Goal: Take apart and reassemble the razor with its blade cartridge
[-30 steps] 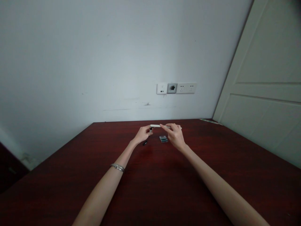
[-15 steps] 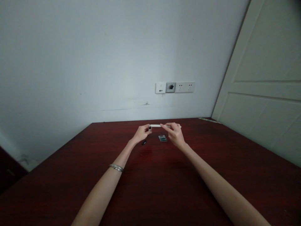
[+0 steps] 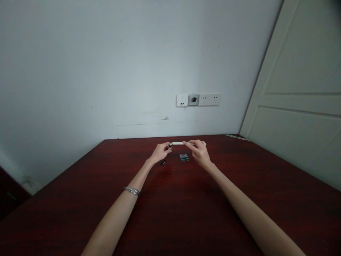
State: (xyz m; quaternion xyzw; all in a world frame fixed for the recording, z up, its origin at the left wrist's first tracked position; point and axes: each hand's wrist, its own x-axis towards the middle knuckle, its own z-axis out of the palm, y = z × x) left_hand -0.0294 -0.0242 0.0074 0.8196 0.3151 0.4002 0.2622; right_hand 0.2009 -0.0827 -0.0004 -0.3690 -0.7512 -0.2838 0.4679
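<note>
My left hand (image 3: 160,152) is closed, thumb and fingers pinching a small dark-and-pale piece (image 3: 170,146) too small to name. Its top meets the left end of a slim white stick (image 3: 178,143), held level above the table. Around the stick's right part my right hand (image 3: 199,152) is closed, with its fingers hiding much of that length; the far tip pokes out past them. Below, between the hands, lies a small clear case (image 3: 184,157) with something greenish inside. A little black oblong piece (image 3: 163,162) rests on the table under my left wrist.
The dark red wooden table (image 3: 170,213) runs back to a pale wall (image 3: 133,71). Sockets and a switch panel (image 3: 198,100) are set in the wall above the table. A white panelled door (image 3: 298,89) stands along the right side, with a thin strip (image 3: 237,137) at the back right corner.
The small piece in my left hand has tilted slightly against the stick's end. Both hands keep hold and have barely shifted; the case and black piece lie as before.
</note>
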